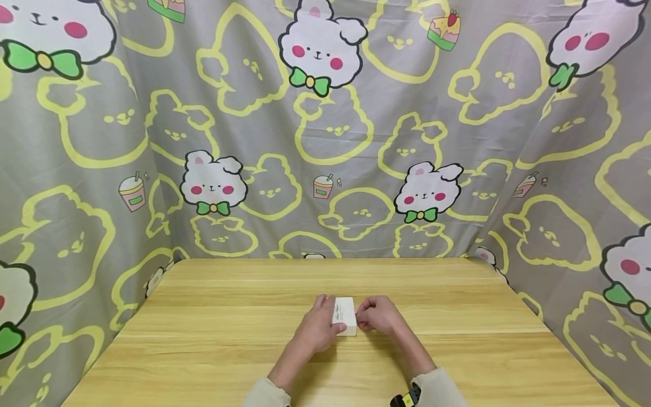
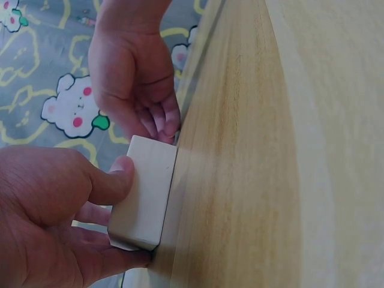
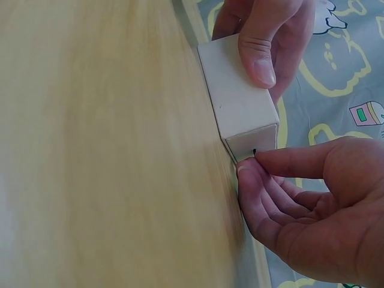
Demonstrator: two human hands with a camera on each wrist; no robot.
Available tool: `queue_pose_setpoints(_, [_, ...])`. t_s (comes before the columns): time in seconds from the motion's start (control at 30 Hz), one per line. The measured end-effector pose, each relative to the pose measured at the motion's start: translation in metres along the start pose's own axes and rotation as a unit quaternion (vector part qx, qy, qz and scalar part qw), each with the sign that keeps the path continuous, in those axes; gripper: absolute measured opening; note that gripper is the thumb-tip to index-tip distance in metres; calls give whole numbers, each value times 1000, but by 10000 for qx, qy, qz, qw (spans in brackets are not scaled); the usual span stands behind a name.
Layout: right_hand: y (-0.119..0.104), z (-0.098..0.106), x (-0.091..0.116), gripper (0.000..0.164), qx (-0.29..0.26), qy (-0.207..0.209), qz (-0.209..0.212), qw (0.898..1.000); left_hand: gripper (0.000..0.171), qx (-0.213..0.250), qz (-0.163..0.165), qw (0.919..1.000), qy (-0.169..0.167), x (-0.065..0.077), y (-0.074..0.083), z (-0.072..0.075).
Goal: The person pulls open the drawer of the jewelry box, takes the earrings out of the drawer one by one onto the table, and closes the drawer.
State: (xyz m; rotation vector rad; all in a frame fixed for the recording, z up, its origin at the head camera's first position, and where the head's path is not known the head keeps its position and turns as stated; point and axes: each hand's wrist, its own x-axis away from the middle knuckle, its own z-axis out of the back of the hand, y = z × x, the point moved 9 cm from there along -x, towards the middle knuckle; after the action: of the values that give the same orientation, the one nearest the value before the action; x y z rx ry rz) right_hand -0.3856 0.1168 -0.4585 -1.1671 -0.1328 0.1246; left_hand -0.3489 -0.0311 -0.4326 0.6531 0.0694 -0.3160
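A small white box point(image 1: 346, 312) with dark script lettering on its top lies on the wooden table. My left hand point(image 1: 316, 329) grips it from the left, with the thumb on the near side and the fingers at the other end. In the right wrist view, a tiny dark tab point(image 3: 255, 152) sticks out of the box's end face. The thumb and forefinger of my right hand point(image 1: 378, 315) pinch at this tab, their tips right against that end. The left wrist view shows the box's plain near side point(image 2: 147, 189) and the left thumb pressing it.
The pale wood-grain table point(image 1: 229, 322) reaches back to a grey curtain point(image 1: 351, 169) printed with white bears and yellow outlines, which also hangs along both sides. A dark band with a yellow piece point(image 1: 407, 399) sits at the right sleeve.
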Motion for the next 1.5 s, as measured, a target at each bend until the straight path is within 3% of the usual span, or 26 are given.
queue_pose_setpoints(0.57, [3,3,-3,11,-147,11,11,9999,70,-51,27,10000,-11,1,1,0])
queue_pose_setpoints(1.5, [6,5,-4,7,-205,-35,-50,9998,68,-131,-28,9999,62,2,3,1])
